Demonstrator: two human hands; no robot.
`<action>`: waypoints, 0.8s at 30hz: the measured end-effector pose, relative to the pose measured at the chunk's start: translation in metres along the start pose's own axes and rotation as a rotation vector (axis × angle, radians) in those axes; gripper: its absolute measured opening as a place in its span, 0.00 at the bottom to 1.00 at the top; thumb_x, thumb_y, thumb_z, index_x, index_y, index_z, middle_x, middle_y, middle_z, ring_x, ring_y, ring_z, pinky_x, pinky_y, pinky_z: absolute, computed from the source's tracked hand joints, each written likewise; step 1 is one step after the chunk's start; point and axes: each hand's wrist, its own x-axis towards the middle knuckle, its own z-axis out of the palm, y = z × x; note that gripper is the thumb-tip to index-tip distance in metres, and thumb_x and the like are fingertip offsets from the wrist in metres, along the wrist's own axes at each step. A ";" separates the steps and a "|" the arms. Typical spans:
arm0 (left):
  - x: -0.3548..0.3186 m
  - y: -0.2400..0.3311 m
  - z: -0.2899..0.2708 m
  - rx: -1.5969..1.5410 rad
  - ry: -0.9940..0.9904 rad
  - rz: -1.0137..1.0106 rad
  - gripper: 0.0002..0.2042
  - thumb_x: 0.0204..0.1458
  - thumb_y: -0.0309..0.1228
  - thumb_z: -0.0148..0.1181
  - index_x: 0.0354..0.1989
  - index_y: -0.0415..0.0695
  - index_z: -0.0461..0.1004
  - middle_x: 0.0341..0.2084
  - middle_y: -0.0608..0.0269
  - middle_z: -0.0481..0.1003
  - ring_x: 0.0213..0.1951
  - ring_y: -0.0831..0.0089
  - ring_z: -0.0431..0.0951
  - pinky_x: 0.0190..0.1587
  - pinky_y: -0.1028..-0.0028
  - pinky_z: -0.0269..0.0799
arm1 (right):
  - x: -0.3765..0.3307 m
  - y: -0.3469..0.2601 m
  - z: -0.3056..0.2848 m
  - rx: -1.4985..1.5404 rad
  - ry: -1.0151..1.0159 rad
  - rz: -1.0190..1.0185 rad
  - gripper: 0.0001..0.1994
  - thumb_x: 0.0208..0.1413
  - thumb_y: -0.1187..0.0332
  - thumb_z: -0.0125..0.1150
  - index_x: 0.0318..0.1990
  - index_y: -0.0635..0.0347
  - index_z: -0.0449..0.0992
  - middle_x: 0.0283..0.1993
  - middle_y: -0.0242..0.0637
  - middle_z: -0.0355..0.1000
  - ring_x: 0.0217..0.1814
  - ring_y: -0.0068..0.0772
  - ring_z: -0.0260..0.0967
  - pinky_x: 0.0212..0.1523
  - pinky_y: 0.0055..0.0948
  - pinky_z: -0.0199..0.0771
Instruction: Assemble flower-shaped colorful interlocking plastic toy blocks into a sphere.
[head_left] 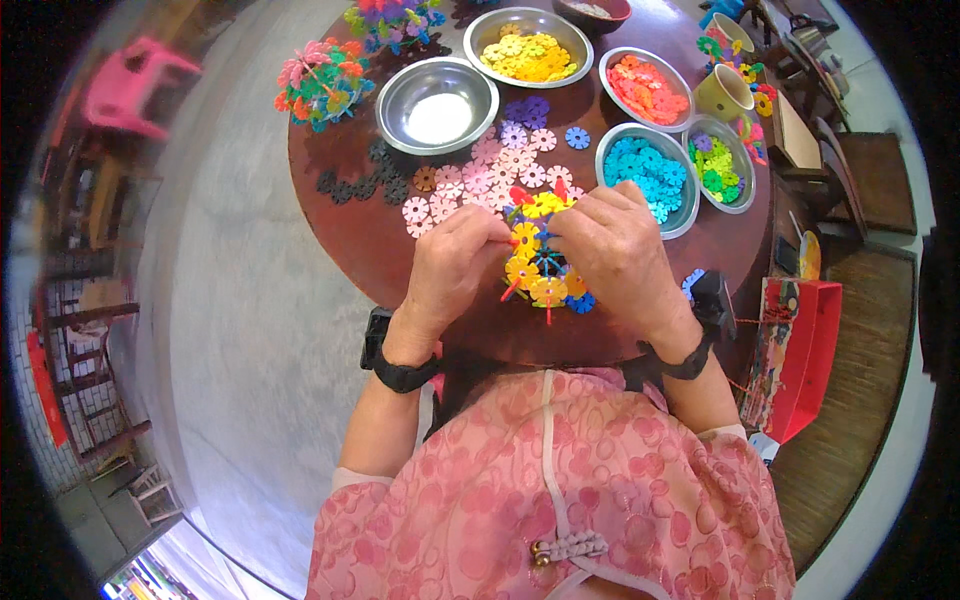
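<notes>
Item: yellow-rimmed flower-disc assembly (548,291), between our hands. Left hand (450,265): fingertips pinched at the assembly's left edge. Right hand (618,252): curled over its right side; exact hold hidden from us. Beyond the assembly: loose pink discs (483,180). Risk, we judge: uneven pressing could pop slotted joints apart.

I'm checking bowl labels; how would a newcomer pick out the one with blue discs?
On the round brown table, look right of centre. The target bowl lies just beyond the right hand. It alone is filled with blue discs; the bowl behind holds coral ones, its right neighbour mostly green.
</notes>
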 end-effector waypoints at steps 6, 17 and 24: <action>-0.001 0.006 0.002 -0.002 -0.002 0.000 0.07 0.44 0.18 0.65 0.31 0.40 0.74 0.28 0.57 0.75 0.31 0.59 0.78 0.34 0.67 0.74 | -0.003 0.004 -0.001 0.064 -0.015 -0.006 0.04 0.43 0.72 0.61 0.26 0.55 0.71 0.23 0.33 0.67 0.29 0.36 0.67 0.33 0.37 0.63; -0.010 0.002 0.009 -0.055 0.114 -0.008 0.06 0.45 0.15 0.62 0.30 0.39 0.74 0.25 0.61 0.75 0.28 0.68 0.76 0.33 0.73 0.71 | -0.011 -0.001 0.014 0.087 0.022 0.021 0.05 0.43 0.71 0.61 0.27 0.56 0.71 0.25 0.34 0.67 0.32 0.37 0.68 0.35 0.37 0.63; -0.009 0.008 0.006 -0.106 0.054 -0.083 0.07 0.45 0.18 0.64 0.31 0.39 0.74 0.27 0.57 0.74 0.32 0.61 0.77 0.35 0.68 0.73 | -0.007 0.004 0.005 0.094 0.016 0.006 0.06 0.41 0.71 0.64 0.26 0.53 0.71 0.24 0.31 0.66 0.30 0.35 0.67 0.35 0.37 0.62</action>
